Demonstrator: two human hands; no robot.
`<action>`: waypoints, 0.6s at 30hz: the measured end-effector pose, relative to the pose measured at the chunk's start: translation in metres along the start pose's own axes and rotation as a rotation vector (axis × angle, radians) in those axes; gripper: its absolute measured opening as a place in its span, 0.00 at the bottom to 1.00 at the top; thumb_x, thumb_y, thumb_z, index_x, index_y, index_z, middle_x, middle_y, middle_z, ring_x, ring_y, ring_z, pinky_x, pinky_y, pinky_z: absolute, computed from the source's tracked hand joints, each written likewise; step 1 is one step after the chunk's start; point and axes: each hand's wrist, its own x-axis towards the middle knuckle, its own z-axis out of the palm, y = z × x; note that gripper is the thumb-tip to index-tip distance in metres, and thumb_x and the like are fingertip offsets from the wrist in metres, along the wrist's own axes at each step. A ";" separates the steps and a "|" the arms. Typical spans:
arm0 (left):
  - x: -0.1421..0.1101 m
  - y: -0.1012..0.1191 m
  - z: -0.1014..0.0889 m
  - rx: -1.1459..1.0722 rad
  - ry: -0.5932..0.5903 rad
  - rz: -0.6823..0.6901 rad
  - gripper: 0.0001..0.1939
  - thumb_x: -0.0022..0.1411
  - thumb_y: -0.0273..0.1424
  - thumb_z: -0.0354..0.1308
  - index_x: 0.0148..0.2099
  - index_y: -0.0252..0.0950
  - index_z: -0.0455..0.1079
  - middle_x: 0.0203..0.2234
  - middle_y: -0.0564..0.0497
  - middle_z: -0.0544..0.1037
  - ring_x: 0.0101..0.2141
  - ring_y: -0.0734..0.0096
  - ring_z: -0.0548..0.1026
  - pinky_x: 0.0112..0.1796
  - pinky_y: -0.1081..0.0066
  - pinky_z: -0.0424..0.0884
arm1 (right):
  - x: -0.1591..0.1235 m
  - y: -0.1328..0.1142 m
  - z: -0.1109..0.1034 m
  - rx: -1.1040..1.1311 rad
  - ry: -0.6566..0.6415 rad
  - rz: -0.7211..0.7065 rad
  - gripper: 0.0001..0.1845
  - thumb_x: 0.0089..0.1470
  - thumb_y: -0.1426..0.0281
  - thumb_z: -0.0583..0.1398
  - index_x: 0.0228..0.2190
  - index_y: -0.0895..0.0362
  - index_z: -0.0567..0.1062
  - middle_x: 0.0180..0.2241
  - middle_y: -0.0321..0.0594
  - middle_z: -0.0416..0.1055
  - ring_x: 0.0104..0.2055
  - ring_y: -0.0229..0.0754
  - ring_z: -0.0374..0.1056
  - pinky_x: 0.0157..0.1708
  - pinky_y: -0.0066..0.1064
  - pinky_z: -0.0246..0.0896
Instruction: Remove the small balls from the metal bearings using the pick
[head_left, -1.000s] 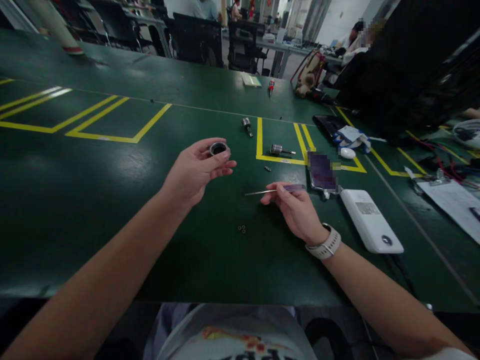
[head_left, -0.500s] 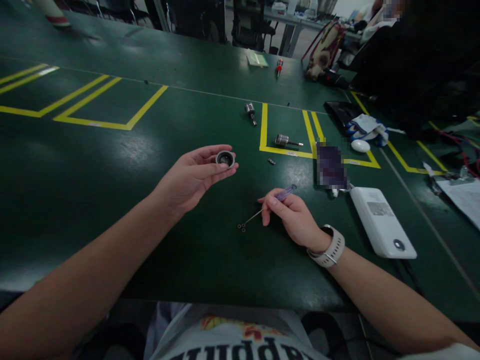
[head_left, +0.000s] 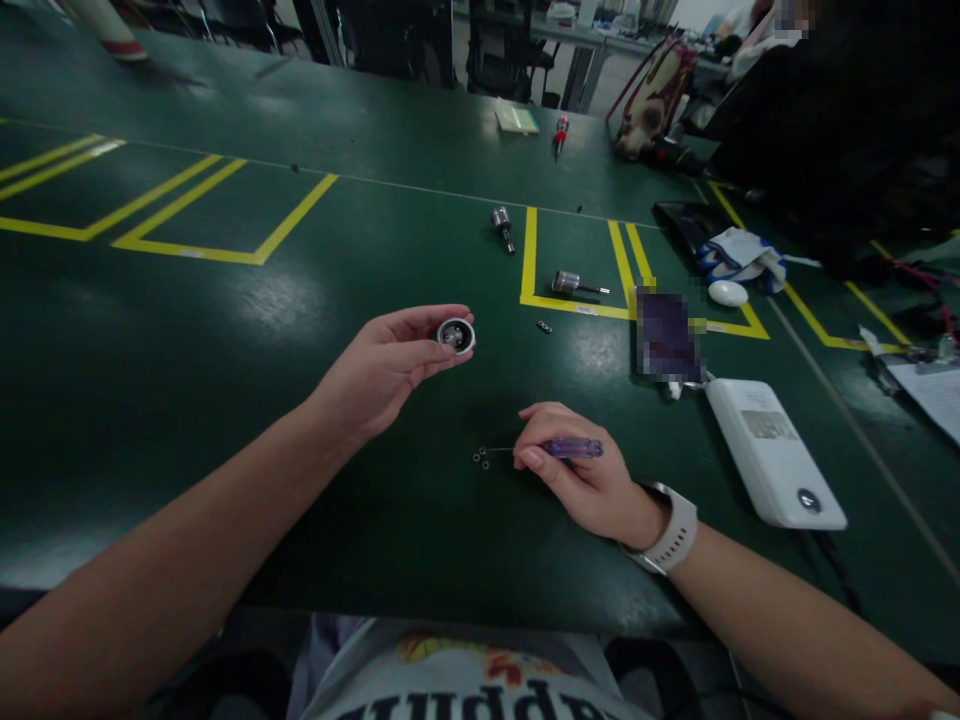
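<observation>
My left hand (head_left: pixel 386 365) holds a small round metal housing (head_left: pixel 456 334) between thumb and fingertips, its open face turned toward me, a little above the green table (head_left: pixel 225 330). My right hand (head_left: pixel 581 480) rests on the table and pinches a small screwdriver with a purple handle (head_left: pixel 574 449). Its thin shaft lies nearly flat and points left, with the tip at a few tiny black washers (head_left: pixel 481 458) lying on the table.
Two small metal motor-like parts (head_left: pixel 501 223) (head_left: pixel 570 283) and a tiny black piece (head_left: pixel 544 326) lie farther out by the yellow floor-tape lines. To the right are a white power bank (head_left: pixel 776 452), a blurred phone (head_left: pixel 664 335), gloves (head_left: pixel 739 255) and a white mouse (head_left: pixel 728 292). Another person sits at the far right.
My right hand came down and toward me with the screwdriver, swinging its tip to the small washers. The left hand tilted the metal housing so that its open face shows.
</observation>
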 end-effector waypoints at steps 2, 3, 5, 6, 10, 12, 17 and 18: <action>-0.001 0.000 0.001 0.027 -0.006 -0.005 0.16 0.47 0.22 0.59 0.41 0.34 0.75 0.40 0.48 0.78 0.43 0.61 0.76 0.48 0.54 0.72 | -0.001 0.002 0.001 0.031 0.047 -0.019 0.06 0.58 0.72 0.54 0.30 0.56 0.71 0.25 0.36 0.71 0.29 0.39 0.67 0.44 0.43 0.65; -0.001 -0.001 0.001 0.046 -0.009 -0.008 0.17 0.47 0.22 0.59 0.42 0.34 0.74 0.40 0.48 0.78 0.43 0.61 0.76 0.48 0.55 0.71 | -0.002 0.002 0.001 0.043 0.079 -0.029 0.06 0.58 0.72 0.54 0.31 0.56 0.71 0.25 0.37 0.71 0.30 0.39 0.67 0.43 0.43 0.65; -0.001 -0.003 0.002 0.083 -0.014 -0.008 0.18 0.47 0.22 0.60 0.43 0.34 0.74 0.40 0.47 0.78 0.44 0.61 0.76 0.48 0.56 0.71 | -0.004 0.002 0.000 0.053 0.152 -0.051 0.06 0.57 0.73 0.54 0.32 0.55 0.72 0.26 0.37 0.71 0.31 0.40 0.68 0.43 0.44 0.66; -0.002 -0.004 0.002 0.099 -0.015 -0.006 0.18 0.47 0.23 0.60 0.43 0.34 0.74 0.40 0.47 0.78 0.44 0.61 0.75 0.49 0.57 0.70 | -0.005 0.002 0.000 0.053 0.187 -0.064 0.06 0.57 0.73 0.54 0.33 0.54 0.72 0.26 0.37 0.72 0.32 0.41 0.68 0.43 0.44 0.66; -0.003 -0.011 0.004 0.178 -0.036 0.018 0.17 0.48 0.25 0.62 0.44 0.35 0.74 0.40 0.47 0.79 0.44 0.62 0.76 0.48 0.59 0.70 | -0.007 -0.001 -0.003 -0.024 0.224 -0.142 0.08 0.57 0.73 0.54 0.38 0.52 0.71 0.31 0.39 0.74 0.38 0.44 0.71 0.45 0.45 0.65; -0.004 -0.013 0.006 0.212 -0.060 0.032 0.17 0.48 0.25 0.62 0.44 0.36 0.74 0.40 0.48 0.79 0.42 0.63 0.76 0.47 0.60 0.70 | -0.006 -0.003 -0.003 -0.096 0.191 -0.185 0.09 0.57 0.73 0.54 0.40 0.52 0.70 0.34 0.41 0.75 0.41 0.44 0.71 0.46 0.45 0.64; -0.011 -0.011 0.012 0.273 -0.089 0.028 0.19 0.49 0.24 0.61 0.46 0.33 0.73 0.41 0.47 0.79 0.41 0.65 0.76 0.47 0.63 0.70 | -0.004 -0.003 -0.001 -0.181 0.182 -0.201 0.10 0.56 0.75 0.55 0.41 0.54 0.69 0.37 0.43 0.75 0.42 0.44 0.71 0.46 0.43 0.64; -0.012 -0.010 0.013 0.283 -0.090 0.021 0.19 0.49 0.24 0.61 0.46 0.33 0.73 0.41 0.47 0.79 0.41 0.65 0.76 0.46 0.63 0.70 | -0.003 -0.003 -0.001 -0.186 0.180 -0.198 0.10 0.56 0.75 0.55 0.41 0.54 0.69 0.37 0.43 0.75 0.42 0.44 0.71 0.45 0.43 0.64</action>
